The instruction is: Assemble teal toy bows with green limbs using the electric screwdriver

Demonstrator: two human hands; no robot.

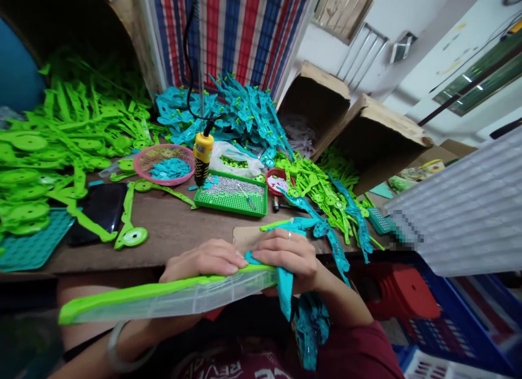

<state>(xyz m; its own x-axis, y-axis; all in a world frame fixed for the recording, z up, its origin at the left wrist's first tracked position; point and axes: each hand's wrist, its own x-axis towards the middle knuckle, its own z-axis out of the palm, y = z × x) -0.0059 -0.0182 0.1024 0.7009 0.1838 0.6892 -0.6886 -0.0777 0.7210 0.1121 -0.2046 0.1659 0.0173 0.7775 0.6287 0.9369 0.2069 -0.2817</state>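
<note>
My left hand is closed on a long bright green plastic part with a clear strip along its side, which points out toward the lower left. My right hand, with a ring on one finger, is closed around the right end of that part and a blue plastic part crossing it. Both hands are close together at the table's front edge, over a piece of cardboard. The fingertips hide where green and blue meet. Further blue parts lie just beyond my right hand.
A yellow electric screwdriver hangs over a green tray of screws. Pink and red baskets hold small pieces. Green parts pile up left, blue parts behind. A dark phone-like slab lies left; cardboard boxes stand right.
</note>
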